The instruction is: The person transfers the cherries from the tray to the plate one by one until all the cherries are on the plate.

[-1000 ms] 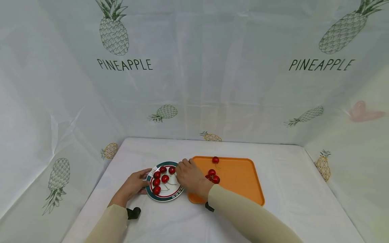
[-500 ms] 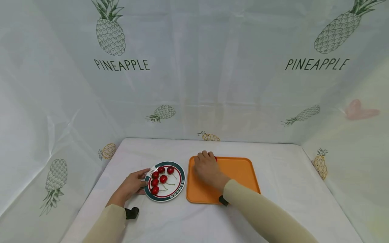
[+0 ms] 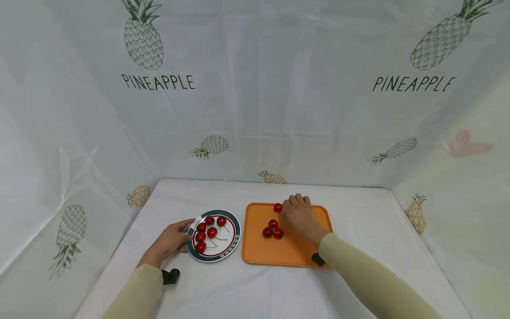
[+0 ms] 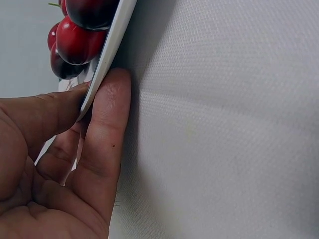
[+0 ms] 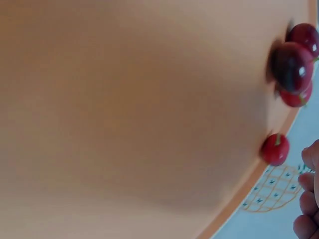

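My left hand (image 3: pixel 169 239) pinches the near-left rim of a round plate (image 3: pixel 237 232) with a green band. In the left wrist view the thumb (image 4: pixel 55 112) lies over the plate's edge and a finger (image 4: pixel 107 107) is underneath. Several red cherries (image 3: pixel 201 237) with stems sit on the plate. My right hand (image 3: pixel 300 217) hovers over the orange tray (image 3: pixel 259 254), fingers bent, beside a lone cherry (image 3: pixel 277 208) at the tray's back edge. The right wrist view shows fingertips (image 5: pixel 307 203) with no cherry among them. A cluster of 3 cherries (image 3: pixel 273 231) lies mid-tray.
The plate stands left of the tray on a white cloth-covered table (image 3: pixel 223 292). Behind and at both sides hangs a pale curtain (image 3: pixel 255 97) printed with pineapples. Each wrist wears a black strap (image 3: pixel 170 276).
My right hand has left the plate, crossed the tray to the right and come beside the lone cherry at the back. My left hand still holds the plate's rim.
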